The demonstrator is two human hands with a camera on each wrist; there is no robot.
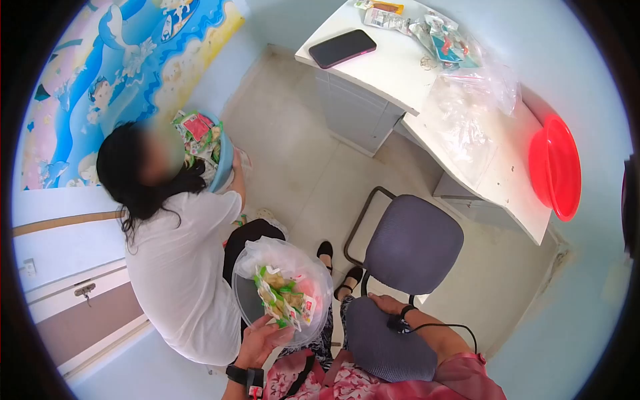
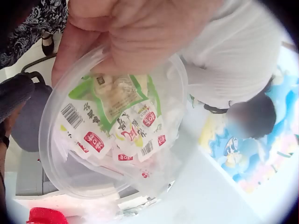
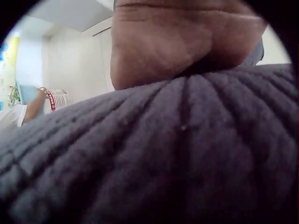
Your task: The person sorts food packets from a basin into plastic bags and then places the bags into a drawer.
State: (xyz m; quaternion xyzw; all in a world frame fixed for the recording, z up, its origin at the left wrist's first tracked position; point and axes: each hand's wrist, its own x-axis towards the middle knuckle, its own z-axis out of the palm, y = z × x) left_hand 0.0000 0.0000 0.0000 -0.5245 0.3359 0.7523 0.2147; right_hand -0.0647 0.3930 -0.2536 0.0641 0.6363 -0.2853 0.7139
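My left hand (image 1: 259, 343) grips the near rim of a round clear plastic tub (image 1: 247, 297), holding it tilted in front of me. In the left wrist view, my fingers (image 2: 121, 32) lie over the tub's rim. Inside are several green-and-white food packets (image 1: 283, 297) with red labels, along with crumpled clear plastic. My right hand (image 1: 387, 305) holds the top edge of the grey chair backrest (image 1: 383, 343). Its palm (image 3: 163, 51) lies against the ribbed fabric in the right wrist view, where the fingertips are hidden.
At left, a person in a white top (image 1: 177, 267) sits beside a blue basin (image 1: 225, 163) full of packets. The grey chair seat (image 1: 415, 243) stands ahead. A white desk (image 1: 503, 180) bears a phone (image 1: 342, 49), plastic bags (image 1: 460, 117) and a red basin (image 1: 563, 170).
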